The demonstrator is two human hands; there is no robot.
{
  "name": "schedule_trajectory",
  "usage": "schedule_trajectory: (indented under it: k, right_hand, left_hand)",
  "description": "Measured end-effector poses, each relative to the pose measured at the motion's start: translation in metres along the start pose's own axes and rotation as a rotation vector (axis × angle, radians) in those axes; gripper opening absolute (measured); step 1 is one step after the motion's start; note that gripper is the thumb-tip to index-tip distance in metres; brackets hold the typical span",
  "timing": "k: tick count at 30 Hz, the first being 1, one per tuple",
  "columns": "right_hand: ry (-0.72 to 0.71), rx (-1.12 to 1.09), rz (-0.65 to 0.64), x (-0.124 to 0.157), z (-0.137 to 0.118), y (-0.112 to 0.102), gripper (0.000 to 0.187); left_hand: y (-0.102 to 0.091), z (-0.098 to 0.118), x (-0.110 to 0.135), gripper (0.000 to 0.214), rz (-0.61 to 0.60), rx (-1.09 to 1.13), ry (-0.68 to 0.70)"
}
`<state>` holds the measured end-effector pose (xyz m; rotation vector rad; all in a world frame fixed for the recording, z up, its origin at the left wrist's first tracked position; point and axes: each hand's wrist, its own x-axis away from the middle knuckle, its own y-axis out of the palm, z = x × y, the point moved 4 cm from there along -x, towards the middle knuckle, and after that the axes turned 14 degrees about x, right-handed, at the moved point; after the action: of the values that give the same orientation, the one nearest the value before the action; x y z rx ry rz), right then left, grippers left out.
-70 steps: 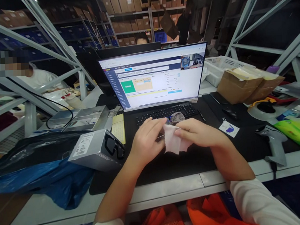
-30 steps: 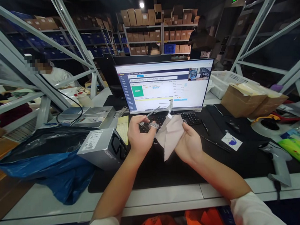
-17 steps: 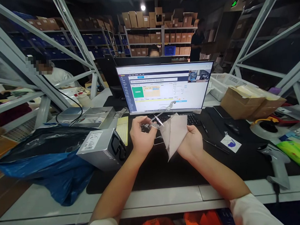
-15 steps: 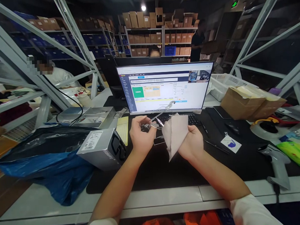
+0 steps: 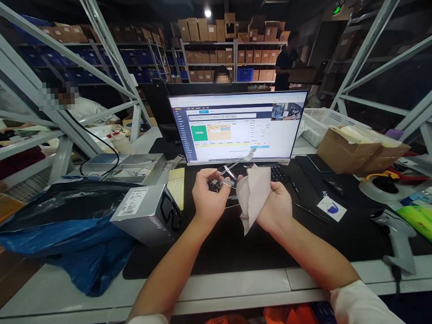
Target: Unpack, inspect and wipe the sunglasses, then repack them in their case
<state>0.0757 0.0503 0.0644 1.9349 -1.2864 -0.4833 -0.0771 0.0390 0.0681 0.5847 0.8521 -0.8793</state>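
Observation:
My left hand [image 5: 210, 194] is closed in a pinch on a shiny, thin-armed item [image 5: 231, 173] that looks like a pair of glasses. One slim arm reaches up towards the monitor and ends in a pale curved tip [image 5: 250, 154]. Fingers and cloth hide part of it. In my right hand [image 5: 277, 206] is a light grey cleaning cloth [image 5: 253, 191] with zigzag edges, folded and hanging down at a point. The cloth is right beside the shiny item; whether they touch I cannot tell. Both hands are above the black desk mat [image 5: 237, 254], in front of the keyboard [image 5: 279, 173].
A monitor [image 5: 236, 127] stands ahead. To the left are a grey printed box [image 5: 146, 215], a blue plastic bag [image 5: 80, 254] and grey trays [image 5: 144, 167]. On the right lie a barcode scanner [image 5: 396, 240], a mouse [image 5: 334, 185], a card [image 5: 331, 208] and cardboard boxes [image 5: 347, 149].
My left hand has shifted slightly right, closer to the cloth, and the shiny item has turned a little in its fingers. My right hand keeps the cloth in nearly the same place.

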Motion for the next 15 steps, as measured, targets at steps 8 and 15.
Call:
schedule_trajectory:
  k: [8, 15]
  right_hand:
    - [-0.169, 0.032, 0.055, -0.007, 0.002, -0.008, 0.041]
    - [-0.218, 0.055, 0.163, -0.008, -0.003, -0.013, 0.043]
  left_hand:
    - [0.004, 0.002, 0.005, 0.032, -0.03, 0.027, -0.024]
    - [0.009, 0.003, 0.01, 0.033, -0.07, 0.021, -0.025]
